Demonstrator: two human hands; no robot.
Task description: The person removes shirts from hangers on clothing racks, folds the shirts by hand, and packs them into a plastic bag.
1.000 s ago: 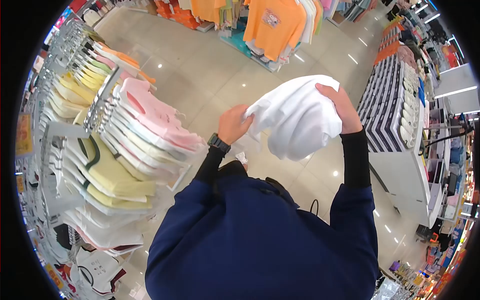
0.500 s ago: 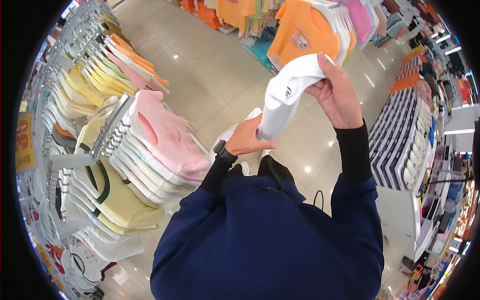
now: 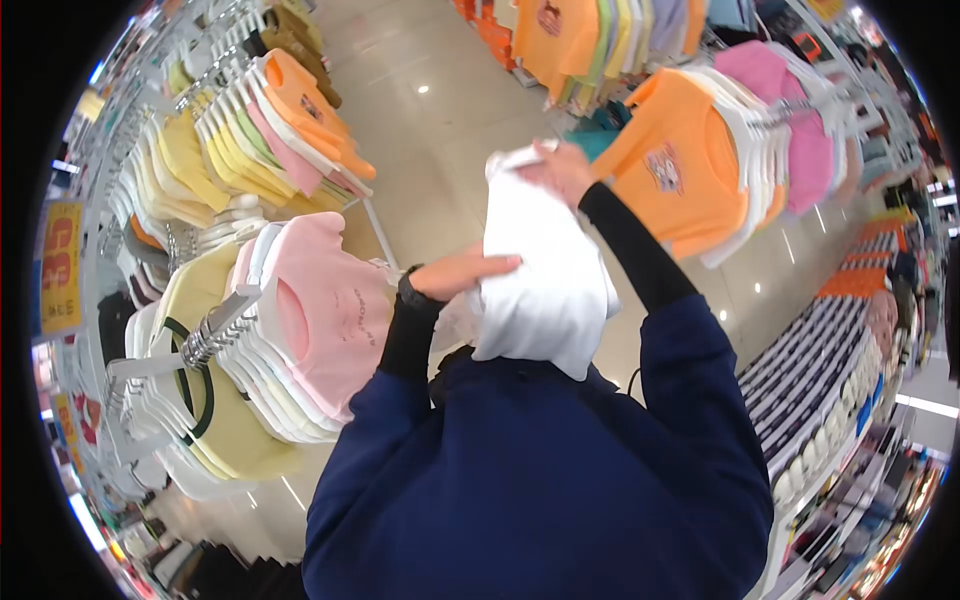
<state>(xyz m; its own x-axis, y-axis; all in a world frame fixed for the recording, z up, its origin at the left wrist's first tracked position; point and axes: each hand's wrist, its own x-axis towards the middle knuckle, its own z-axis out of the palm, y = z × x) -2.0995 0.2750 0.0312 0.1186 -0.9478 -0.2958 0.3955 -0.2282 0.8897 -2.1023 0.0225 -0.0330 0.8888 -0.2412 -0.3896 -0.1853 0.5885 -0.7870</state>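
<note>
A white garment (image 3: 548,280), its exact kind not clear, hangs in front of my body with its lower edge near my waist. My left hand (image 3: 452,275) is closed on its left side, the thumb lying across the front and the fingers hidden behind the cloth. At the top edge, my right hand (image 3: 562,172) grips the fabric; motion blurs its fingers. Close to my left wrist, a pink top (image 3: 335,310) with small lettering hangs at the front of a rack.
A metal rack arm (image 3: 225,320) juts out at left with several tops on hangers. Orange shirts (image 3: 675,165) hang ahead to the right. Striped folded goods (image 3: 815,365) line a shelf at right. Shiny tiled floor (image 3: 420,130) runs between the racks.
The white garment has opened out from a narrow bundle into a wide panel and come closer to my body. My right hand has moved left. The view has turned right.
</note>
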